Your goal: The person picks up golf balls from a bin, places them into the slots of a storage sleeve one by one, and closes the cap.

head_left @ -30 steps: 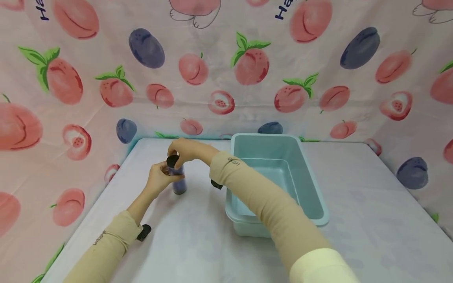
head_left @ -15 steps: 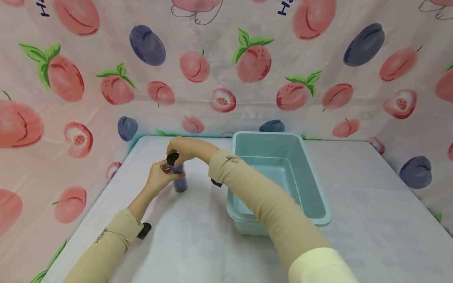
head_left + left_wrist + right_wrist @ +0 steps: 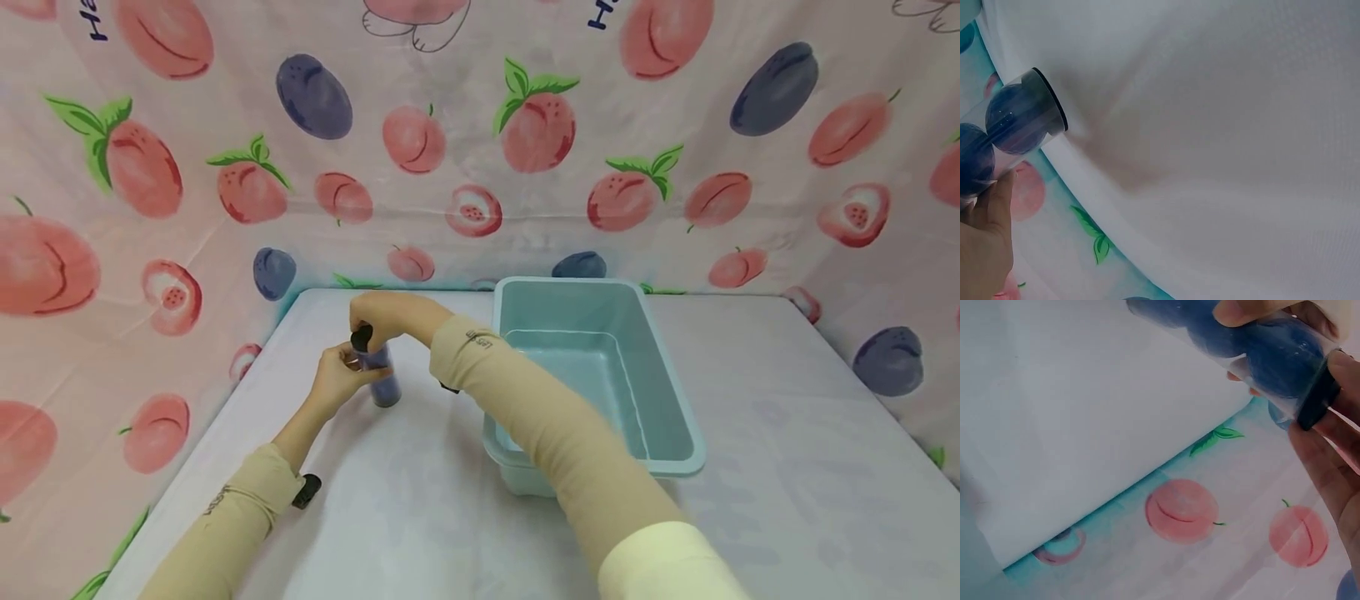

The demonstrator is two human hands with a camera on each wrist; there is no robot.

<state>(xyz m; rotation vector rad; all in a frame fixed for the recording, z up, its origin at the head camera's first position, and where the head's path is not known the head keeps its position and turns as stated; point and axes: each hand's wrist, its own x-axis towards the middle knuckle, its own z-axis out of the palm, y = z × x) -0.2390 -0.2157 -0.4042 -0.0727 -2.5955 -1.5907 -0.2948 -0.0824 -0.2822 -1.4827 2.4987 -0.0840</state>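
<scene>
In the head view, a clear tube (image 3: 386, 390) with a black lid (image 3: 362, 337) stands tilted at the back left of the white table, its top leaning left. Blue balls (image 3: 1017, 119) show through its wall in the left wrist view. My left hand (image 3: 335, 385) grips the tube around its upper part. My right hand (image 3: 392, 317) reaches over from the right and pinches the lid at its edge. In the right wrist view, its thumb and fingers hold the lid (image 3: 1317, 399), which sits at the tube's end. Whether the lid is loose cannot be told.
A light blue tub (image 3: 577, 307) stands right of the tube, partly behind my right sleeve (image 3: 547, 408). A black wrist piece (image 3: 306, 492) shows by my left sleeve. The fruit-print cloth (image 3: 480, 142) rises behind the table (image 3: 420, 517).
The tube's top has tipped slightly left while its base has shifted a little right. My right hand has moved slightly left with the lid; both hands keep their hold.
</scene>
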